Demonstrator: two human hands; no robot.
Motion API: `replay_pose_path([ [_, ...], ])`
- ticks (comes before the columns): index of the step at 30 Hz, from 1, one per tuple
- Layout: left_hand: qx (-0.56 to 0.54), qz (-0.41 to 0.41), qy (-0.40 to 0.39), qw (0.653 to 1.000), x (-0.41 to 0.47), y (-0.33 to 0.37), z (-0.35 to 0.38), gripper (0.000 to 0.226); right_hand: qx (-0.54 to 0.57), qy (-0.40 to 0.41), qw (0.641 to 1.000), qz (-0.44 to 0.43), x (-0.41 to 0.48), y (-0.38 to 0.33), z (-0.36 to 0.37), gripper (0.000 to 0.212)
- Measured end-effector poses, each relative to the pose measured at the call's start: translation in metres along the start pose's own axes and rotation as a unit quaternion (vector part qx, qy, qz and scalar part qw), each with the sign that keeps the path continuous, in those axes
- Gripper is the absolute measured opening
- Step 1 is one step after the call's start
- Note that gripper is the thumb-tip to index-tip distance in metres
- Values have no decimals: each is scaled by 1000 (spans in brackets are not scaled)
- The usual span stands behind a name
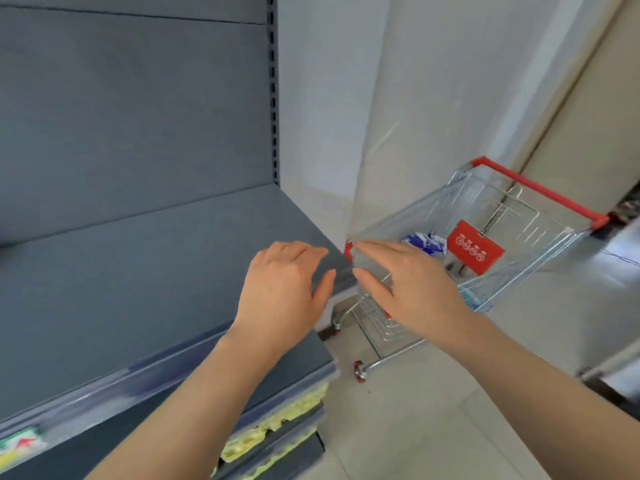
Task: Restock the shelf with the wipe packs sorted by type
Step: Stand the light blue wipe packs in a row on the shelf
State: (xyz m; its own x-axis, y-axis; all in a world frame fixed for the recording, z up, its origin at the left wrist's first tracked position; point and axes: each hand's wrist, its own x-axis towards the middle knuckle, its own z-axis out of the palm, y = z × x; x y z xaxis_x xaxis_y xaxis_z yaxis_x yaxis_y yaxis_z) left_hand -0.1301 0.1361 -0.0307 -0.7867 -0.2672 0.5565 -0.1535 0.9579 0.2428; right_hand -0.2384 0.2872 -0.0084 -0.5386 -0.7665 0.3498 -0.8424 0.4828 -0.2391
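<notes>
Hands spread, each grip empty: left hand over the shelf, right hand before the cart holding, perhaps, wipe packs.

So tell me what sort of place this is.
Most likely a shop aisle: grey retail shelving with a price-label strip along its edge, and a wire shopping cart with a red handle beside it.
</notes>
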Motion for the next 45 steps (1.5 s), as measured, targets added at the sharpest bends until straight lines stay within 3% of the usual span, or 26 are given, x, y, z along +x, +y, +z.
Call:
replay_pose_path([
  [11,-46,4,-89,995,122,128,198,28,-36,-39,988,144,3,264,-14,43],
  [27,-35,-42,-268,962,328,194,493,30,-41,-205,949,236,130,606,47,43],
  [36,-80,-229,-403,882,347,205,676,32,11,-391,911,126,158,799,172,40],
  [45,-123,-362,-484,787,294,202,819,38,91,-523,841,108,148,885,298,47],
])
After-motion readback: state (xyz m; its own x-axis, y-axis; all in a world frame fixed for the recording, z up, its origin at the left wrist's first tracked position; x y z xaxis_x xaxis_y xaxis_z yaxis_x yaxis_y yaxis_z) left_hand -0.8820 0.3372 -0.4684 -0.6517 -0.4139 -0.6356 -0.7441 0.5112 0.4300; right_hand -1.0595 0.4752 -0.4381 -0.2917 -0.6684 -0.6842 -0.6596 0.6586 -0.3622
